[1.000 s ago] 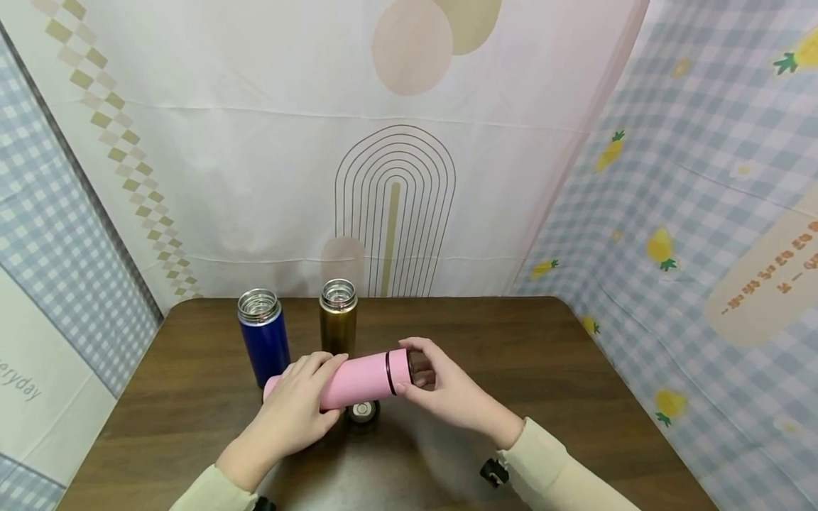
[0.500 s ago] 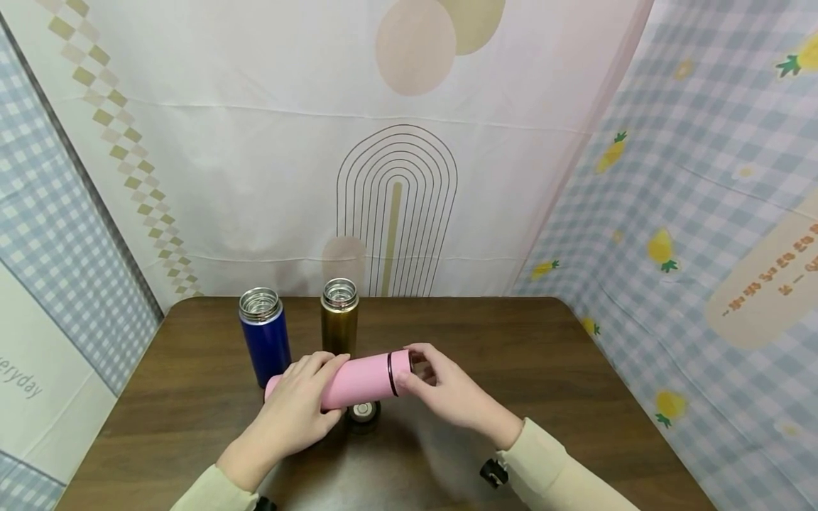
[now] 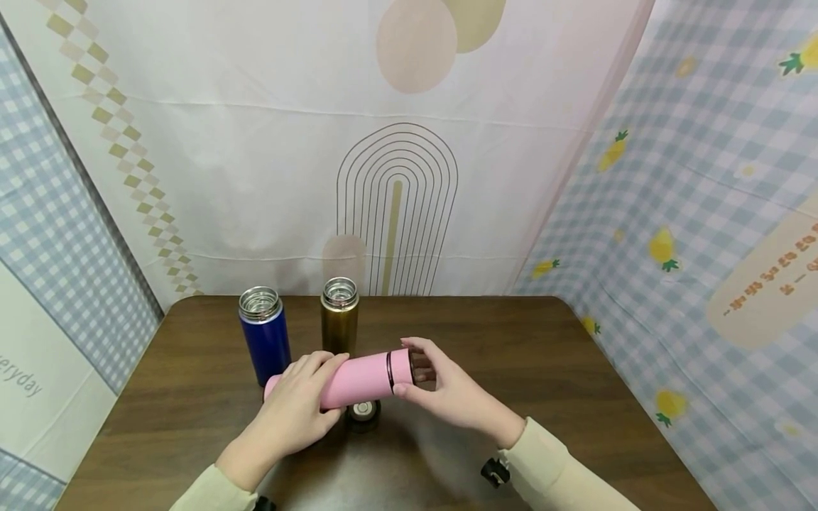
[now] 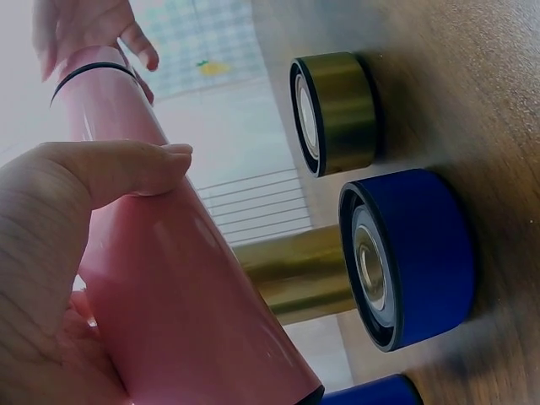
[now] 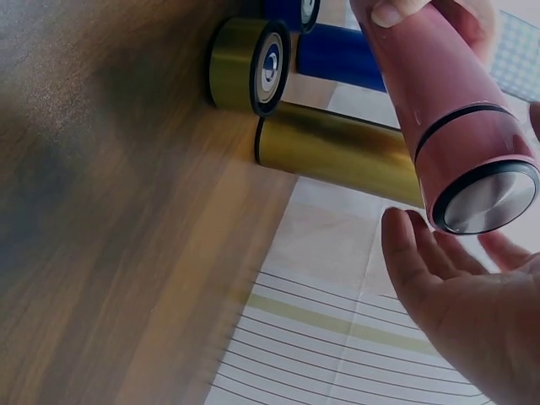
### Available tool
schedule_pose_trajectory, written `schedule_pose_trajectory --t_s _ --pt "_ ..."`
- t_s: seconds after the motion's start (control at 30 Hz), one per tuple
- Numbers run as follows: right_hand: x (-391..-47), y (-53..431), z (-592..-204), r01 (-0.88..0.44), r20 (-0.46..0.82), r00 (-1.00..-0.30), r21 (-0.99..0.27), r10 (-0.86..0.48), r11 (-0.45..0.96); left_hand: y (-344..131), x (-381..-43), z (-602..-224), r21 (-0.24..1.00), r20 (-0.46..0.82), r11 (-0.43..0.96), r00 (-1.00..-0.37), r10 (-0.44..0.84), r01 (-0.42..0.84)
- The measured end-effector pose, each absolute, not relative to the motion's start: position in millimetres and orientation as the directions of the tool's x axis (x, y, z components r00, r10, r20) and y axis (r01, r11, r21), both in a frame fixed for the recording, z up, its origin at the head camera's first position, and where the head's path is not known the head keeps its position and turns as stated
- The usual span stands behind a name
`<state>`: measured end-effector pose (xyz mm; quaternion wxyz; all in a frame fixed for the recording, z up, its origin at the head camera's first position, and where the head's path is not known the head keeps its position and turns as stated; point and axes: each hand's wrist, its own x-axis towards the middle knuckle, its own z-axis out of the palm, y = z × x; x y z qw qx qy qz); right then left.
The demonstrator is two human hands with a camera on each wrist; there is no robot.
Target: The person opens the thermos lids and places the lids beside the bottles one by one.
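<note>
A pink thermos bottle [image 3: 358, 380] is held nearly level above the table, its lid end to the right and tipped slightly up. My left hand [image 3: 294, 401] grips its body from above, thumb along the near side. The pink lid [image 5: 472, 156], set off by a black ring, has a silver disc on its end. Around that lid my right hand [image 3: 447, 387] is spread with fingers loosely bent; in the right wrist view a gap shows between fingertips and lid. Behind stand a blue bottle [image 3: 265, 348] and a gold bottle [image 3: 339, 330], both uncapped with steel mouths.
Below the pink bottle, a gold lid [image 4: 342, 110] and a blue lid [image 4: 430, 253] sit inner side up on the brown wooden table [image 3: 511, 341]. A white printed cloth [image 3: 255, 177] hangs behind the table; checked cloths hang at both sides.
The right hand's fingers have shifted around the pink lid, the thumb moving up over it and then back down to its lower edge. The left hand and bottle have stayed put.
</note>
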<state>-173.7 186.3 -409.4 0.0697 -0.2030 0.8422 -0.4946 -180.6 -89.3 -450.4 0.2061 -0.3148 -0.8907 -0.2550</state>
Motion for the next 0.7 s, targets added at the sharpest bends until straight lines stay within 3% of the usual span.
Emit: schedule_pose_trajectory --t_s 0.3,0.7 --pt "-171.7 184.3 -403.1 -0.210 0.032 -0.962 -0.727 -0.273 0.654 -88.3 -180.1 -450.9 0.321 0.532 0.669 -0.712 0.458 0.670" --pt "-171.7 186.9 -407.2 -0.324 0.129 -0.907 -0.820 -0.401 0.471 -89.0 -180.2 -451.1 0.331 0.541 0.664 -0.711 0.449 0.670"
